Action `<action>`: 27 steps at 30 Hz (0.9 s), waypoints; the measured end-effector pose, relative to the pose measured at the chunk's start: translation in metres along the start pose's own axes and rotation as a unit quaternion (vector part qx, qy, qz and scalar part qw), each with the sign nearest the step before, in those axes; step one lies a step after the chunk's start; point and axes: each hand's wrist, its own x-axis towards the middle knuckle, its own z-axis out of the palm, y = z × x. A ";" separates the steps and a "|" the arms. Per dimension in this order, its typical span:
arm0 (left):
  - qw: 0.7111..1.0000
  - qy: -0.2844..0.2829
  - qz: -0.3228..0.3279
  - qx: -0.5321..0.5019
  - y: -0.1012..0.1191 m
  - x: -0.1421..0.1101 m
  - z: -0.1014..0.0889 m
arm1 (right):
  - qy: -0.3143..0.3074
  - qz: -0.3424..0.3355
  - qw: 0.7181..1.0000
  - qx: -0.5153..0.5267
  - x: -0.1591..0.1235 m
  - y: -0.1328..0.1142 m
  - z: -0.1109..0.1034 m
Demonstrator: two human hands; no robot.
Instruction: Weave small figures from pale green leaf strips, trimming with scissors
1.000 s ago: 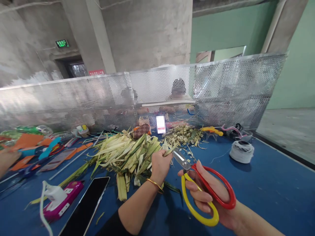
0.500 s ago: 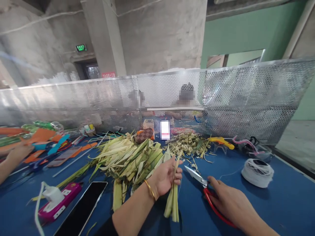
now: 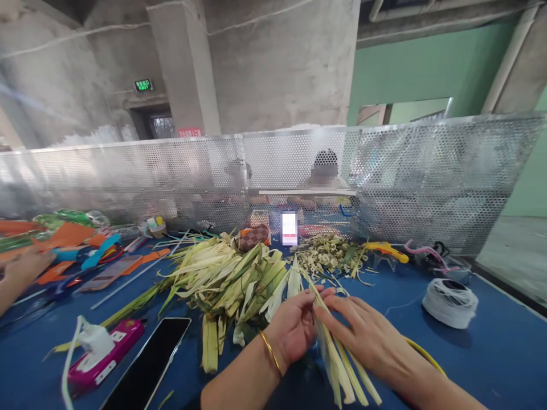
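Note:
My left hand (image 3: 294, 327), with a gold bangle at the wrist, is closed around a bundle of pale green corn husk strips (image 3: 342, 376). The strips fan out downward towards me. My right hand (image 3: 356, 319) grips the same bundle from the right, its fingers laid along the strips beside the left fingertips. A large heap of corn husks (image 3: 231, 279) lies just beyond and left of my left hand. Past my right forearm a curved yellow piece (image 3: 427, 356) shows, mostly hidden by the arm. The red-handled scissors cannot be made out now.
A ball of white string (image 3: 450, 303) stands at right. Husk scraps (image 3: 331, 256) lie ahead, near a yellow-handled tool (image 3: 387, 249). A phone (image 3: 147, 364) and purple power strip (image 3: 106, 353) are at left. A co-worker's hand (image 3: 28, 265) works among orange pieces. A perforated metal screen (image 3: 171, 182) crosses behind.
My right hand has let go of the red-handled scissors and moved left onto the husk bundle. The strips' lower ends have swung right and spread apart.

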 end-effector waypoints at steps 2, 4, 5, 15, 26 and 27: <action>0.999 0.005 -0.014 0.032 -0.002 0.002 -0.002 | 0.021 0.055 0.992 0.111 0.006 -0.003 0.004; 0.993 0.014 -0.025 0.110 -0.006 0.004 -0.005 | 0.064 0.147 0.965 0.209 0.008 0.001 0.005; 0.987 0.025 -0.011 0.156 -0.008 0.004 -0.006 | 0.086 0.186 0.951 0.233 0.008 0.005 0.002; 0.965 -0.116 -0.102 0.211 -0.025 -0.003 -0.004 | 0.062 0.440 0.835 0.325 0.014 0.024 -0.029; 0.967 -0.046 -0.054 0.245 -0.031 -0.001 -0.005 | 0.140 0.484 0.753 0.424 0.005 0.030 -0.015; 0.968 -0.045 -0.052 0.240 -0.031 -0.001 -0.005 | 0.144 0.492 0.747 0.424 0.004 0.032 -0.013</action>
